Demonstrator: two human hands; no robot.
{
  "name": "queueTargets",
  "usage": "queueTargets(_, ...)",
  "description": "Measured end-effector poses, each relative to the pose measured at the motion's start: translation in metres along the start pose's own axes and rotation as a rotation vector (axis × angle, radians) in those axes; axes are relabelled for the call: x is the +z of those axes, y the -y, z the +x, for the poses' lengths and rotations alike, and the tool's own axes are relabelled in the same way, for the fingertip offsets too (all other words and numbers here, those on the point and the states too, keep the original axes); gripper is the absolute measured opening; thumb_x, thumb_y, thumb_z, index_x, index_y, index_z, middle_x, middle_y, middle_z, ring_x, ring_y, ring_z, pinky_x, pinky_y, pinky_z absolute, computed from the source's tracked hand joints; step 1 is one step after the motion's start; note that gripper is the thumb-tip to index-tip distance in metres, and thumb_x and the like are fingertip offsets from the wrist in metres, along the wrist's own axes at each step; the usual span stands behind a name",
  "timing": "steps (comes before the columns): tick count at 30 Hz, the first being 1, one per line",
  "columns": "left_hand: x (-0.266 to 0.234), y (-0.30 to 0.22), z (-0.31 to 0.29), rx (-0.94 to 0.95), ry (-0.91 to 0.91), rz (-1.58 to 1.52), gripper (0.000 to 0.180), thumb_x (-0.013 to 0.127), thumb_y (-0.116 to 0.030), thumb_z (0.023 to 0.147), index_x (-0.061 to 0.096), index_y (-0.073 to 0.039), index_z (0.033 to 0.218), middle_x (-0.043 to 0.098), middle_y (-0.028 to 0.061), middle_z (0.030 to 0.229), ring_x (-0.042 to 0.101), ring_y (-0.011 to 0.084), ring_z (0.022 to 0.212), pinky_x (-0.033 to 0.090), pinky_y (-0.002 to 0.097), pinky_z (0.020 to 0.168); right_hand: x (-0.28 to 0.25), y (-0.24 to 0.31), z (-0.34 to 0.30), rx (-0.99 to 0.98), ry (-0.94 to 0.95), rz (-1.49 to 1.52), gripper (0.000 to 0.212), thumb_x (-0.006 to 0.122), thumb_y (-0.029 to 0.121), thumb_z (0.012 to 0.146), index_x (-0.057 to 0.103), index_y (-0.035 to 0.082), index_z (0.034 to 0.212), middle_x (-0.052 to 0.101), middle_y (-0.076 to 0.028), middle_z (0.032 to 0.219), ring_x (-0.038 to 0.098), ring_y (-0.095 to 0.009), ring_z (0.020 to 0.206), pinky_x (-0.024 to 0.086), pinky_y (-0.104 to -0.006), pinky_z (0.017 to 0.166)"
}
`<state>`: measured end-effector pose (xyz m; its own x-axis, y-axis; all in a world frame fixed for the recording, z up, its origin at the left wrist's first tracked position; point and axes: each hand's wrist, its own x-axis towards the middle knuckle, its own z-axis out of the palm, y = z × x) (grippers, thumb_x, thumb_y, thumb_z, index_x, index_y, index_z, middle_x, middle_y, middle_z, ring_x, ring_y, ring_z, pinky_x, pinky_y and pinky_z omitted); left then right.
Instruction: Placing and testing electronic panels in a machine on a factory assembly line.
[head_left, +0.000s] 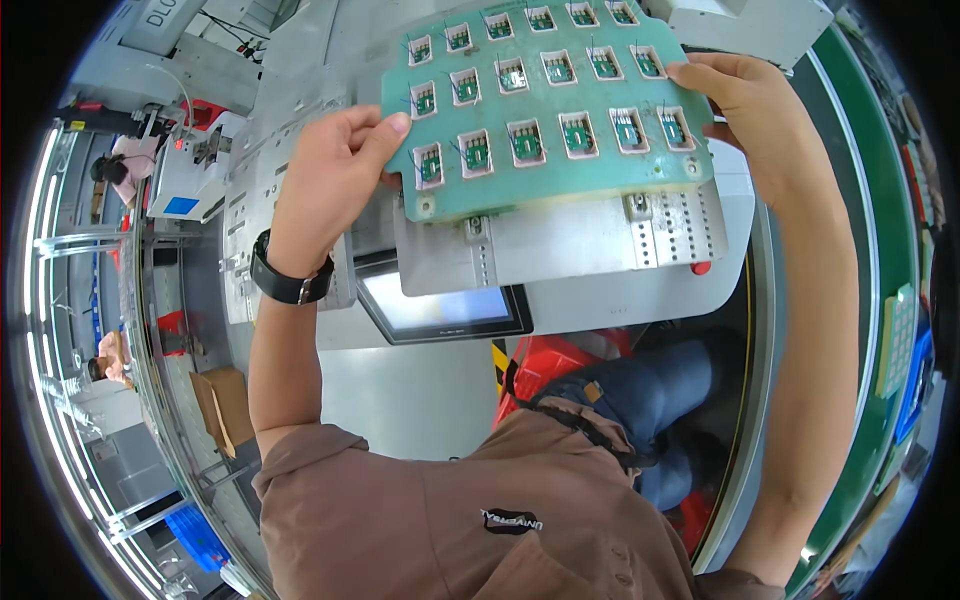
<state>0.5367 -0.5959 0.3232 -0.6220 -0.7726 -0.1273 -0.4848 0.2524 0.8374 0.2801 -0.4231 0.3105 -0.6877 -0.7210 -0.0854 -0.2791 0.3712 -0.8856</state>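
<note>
In the head view, both hands grip a green fixture board (550, 110) studded with rows of small seated components. The left hand (330, 175) is closed on the board's left edge, thumb lying on its top face, a black wristwatch (285, 280) on the wrist. The right hand (745, 100) is closed on the board's right edge. The board is held tilted just above a grey metal plate (590, 240) of the machine. Below the board, under the plate's lower left corner, sits a small screen (440, 310).
</note>
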Motion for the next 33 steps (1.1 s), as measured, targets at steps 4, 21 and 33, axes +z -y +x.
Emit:
queueTargets(4,0.013,0.005,-0.028,0.552,-0.646,0.604,0.026,0.068,-0.018,0.094,0.067,0.004,0.108,0.068,0.0072,0.083,0.06,0.0122,0.07,0.049,0.0267,0.064,-0.009,-0.014,-0.038,-0.206,-0.315,0.039,0.041,0.061,0.027,0.094,0.065,-0.001,0.124,0.069,-0.014,0.114,0.065,-0.023,0.108,0.051,-0.0329,0.096)
queueTargets(21,0.191,0.093,-0.132,0.524,-0.1,0.678,0.052,0.067,-0.006,0.077,0.056,-0.002,0.128,0.038,0.0305,0.146,0.061,0.0334,0.094,0.055,0.0397,0.08,-0.116,-0.286,-0.283,0.185,-1.042,-0.076,0.023,0.054,0.01,0.101,0.064,-0.001,0.119,0.07,-0.006,0.099,0.06,-0.009,0.077,0.05,-0.023,0.072)
queueTargets(33,0.195,0.088,-0.135,0.527,-0.088,0.689,0.048,0.065,-0.005,0.076,0.056,-0.001,0.123,0.038,0.0288,0.145,0.062,0.0377,0.101,0.057,0.0391,0.078,-0.11,-0.281,-0.285,0.195,-0.989,-0.064,0.022,0.053,0.009,0.101,0.064,0.0,0.118,0.067,-0.006,0.096,0.057,-0.01,0.077,0.05,-0.0235,0.075)
